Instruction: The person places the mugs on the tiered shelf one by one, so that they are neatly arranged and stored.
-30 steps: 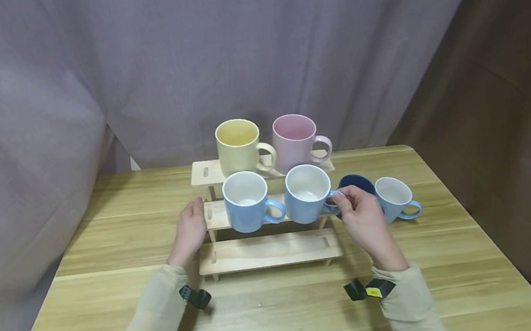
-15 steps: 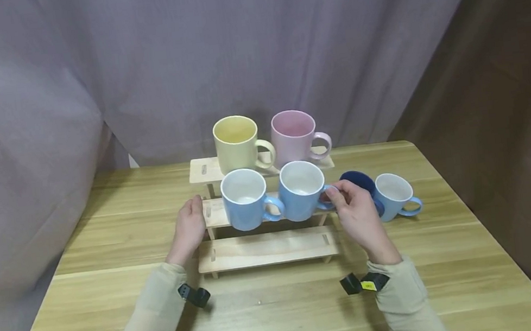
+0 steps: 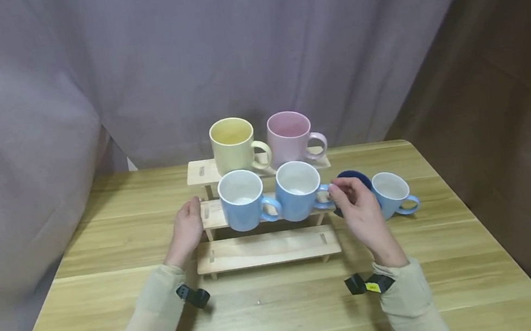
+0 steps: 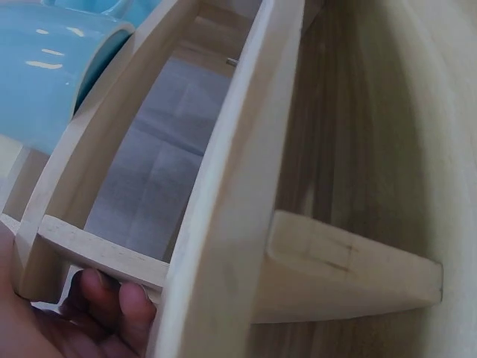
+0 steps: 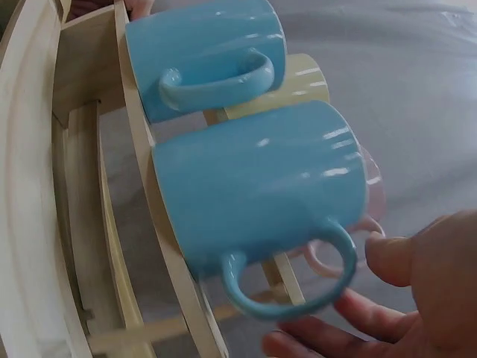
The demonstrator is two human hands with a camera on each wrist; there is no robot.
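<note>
A three-tier wooden stand [image 3: 267, 250] holds mugs on its upper two tiers. On the middle tier are two light blue mugs, the left one [image 3: 242, 209] and the right one [image 5: 257, 186], handles to the right. My right hand [image 3: 361, 212] is beside the right mug's handle, its thumb and fingers spread apart around it with a gap showing. My left hand [image 3: 186, 229] grips the stand's left side. In the left wrist view its curled fingertips [image 4: 134, 309] show under a side bar [image 4: 104, 250].
A yellow mug [image 3: 232, 150] and a pink mug [image 3: 289, 141] stand on the top tier. Right of the stand, a dark blue mug [image 3: 352, 174], partly behind my right hand, and another light blue mug [image 3: 389, 195] are on the wooden table [image 3: 455, 275]. A grey curtain [image 3: 243, 53] hangs behind.
The right light blue mug has shifted slightly left, closer to the other one. My right hand has let go of its handle and eased back to the right. My left hand stays put.
</note>
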